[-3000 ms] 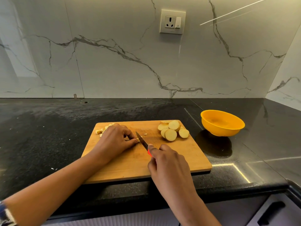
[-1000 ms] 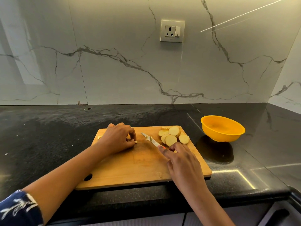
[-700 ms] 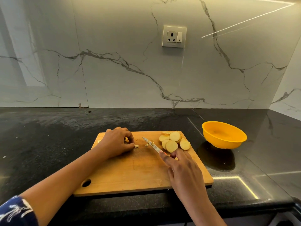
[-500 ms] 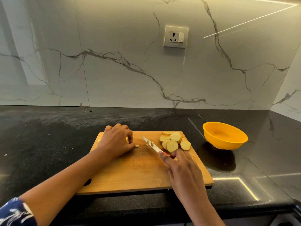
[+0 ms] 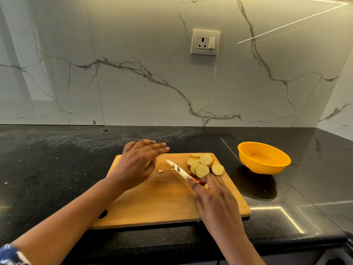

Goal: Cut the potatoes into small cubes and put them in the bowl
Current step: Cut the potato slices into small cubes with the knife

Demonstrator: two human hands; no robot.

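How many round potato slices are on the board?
5 potato slices visible, overlapping in one pile at the board's far-right corner beside the knife; others may hide beneath.

Dark blue sleeve, white print, at left elbow; left hand, right hand bare.

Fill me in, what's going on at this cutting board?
A person is partway through dicing potatoes. Their right hand grips a small knife, its blade low over the cutting board with bits stuck to it. The left hand hovers above the board, open and blurred. A pile of potato slices sits uncut at the board's far right, and a few small pieces lie near the blade. The orange bowl on the black counter looks empty.
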